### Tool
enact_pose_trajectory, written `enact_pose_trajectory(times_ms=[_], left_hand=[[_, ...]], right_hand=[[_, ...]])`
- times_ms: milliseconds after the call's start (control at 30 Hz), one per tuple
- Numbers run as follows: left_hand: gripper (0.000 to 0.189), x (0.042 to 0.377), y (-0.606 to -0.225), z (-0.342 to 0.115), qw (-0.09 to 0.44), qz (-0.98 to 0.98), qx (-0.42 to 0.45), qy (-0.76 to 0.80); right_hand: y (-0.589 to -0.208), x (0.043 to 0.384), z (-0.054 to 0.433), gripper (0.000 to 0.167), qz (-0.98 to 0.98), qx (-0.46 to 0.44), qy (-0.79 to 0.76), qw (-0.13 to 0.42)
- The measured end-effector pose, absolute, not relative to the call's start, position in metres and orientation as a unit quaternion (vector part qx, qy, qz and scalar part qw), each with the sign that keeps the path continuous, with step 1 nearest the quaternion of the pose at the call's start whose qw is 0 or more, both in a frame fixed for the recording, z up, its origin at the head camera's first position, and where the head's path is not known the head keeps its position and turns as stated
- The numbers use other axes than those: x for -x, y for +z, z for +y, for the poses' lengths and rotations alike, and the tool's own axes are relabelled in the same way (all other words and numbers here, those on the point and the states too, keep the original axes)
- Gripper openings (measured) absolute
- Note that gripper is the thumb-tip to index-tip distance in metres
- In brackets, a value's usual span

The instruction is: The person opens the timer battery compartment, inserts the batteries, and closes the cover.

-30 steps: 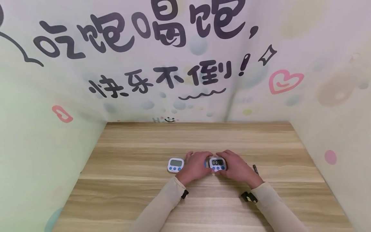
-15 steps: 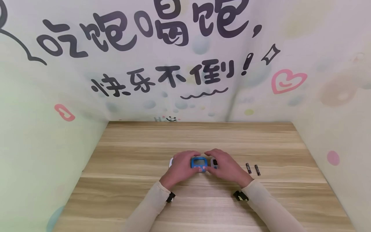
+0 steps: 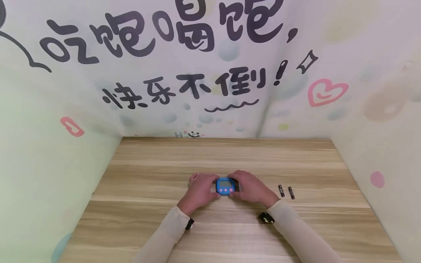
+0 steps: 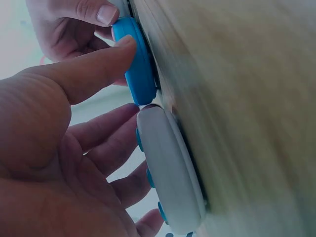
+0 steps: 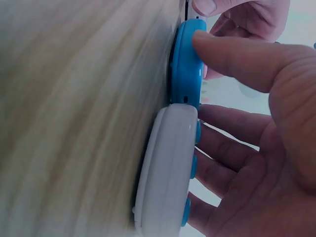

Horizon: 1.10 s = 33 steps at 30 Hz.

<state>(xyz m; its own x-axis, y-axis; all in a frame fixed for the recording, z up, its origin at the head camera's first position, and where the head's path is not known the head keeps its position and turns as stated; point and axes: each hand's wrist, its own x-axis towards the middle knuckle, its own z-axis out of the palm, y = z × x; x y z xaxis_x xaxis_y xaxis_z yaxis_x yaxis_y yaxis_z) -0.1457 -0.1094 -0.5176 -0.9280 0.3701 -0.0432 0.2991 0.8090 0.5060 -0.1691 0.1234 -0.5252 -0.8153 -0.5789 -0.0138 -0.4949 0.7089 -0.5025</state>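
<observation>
The blue timer (image 3: 225,186), probably light and rigid, is pinched at its edges, seemingly the best hold, by the fingers of the left hand (image 3: 199,191) and right hand (image 3: 251,188).

The high head camera faces forward-down; two low, close, sidelong wrist views share the blue timer (image 4: 142,81).

The blue timer (image 3: 225,187) looks like smooth plastic with a satin surface. Beside it, the left white timer (image 4: 168,170) and the right white timer (image 5: 168,168) have smooth, softly shining plastic shells. The table (image 3: 227,237) under it shows wood grain, smooth with a faint sheen. The sleeves (image 3: 175,223) in front of it are matt cloth; the wall (image 3: 158,124) behind it looks smooth.
</observation>
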Motion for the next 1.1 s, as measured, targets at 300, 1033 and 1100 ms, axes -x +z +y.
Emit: enact_pose_trajectory(times_ms=[300, 1033, 1100], left_hand=[[0.053, 0.148, -0.518, -0.110, 0.074, 0.953, -0.172, 0.240], [0.055, 0.127, -0.499, -0.129, 0.130, 0.822, -0.167, 0.528], [0.055, 0.123, -0.501, -0.128, 0.137, 0.797, -0.148, 0.569]], right_hand=[[-0.526, 0.171, 0.121, 0.061, 0.924, 0.288, -0.235, 0.094], [-0.499, 0.142, 0.135, 0.059, 0.877, 0.301, -0.369, 0.057], [-0.498, 0.139, 0.135, 0.059, 0.860, 0.295, -0.412, 0.061]])
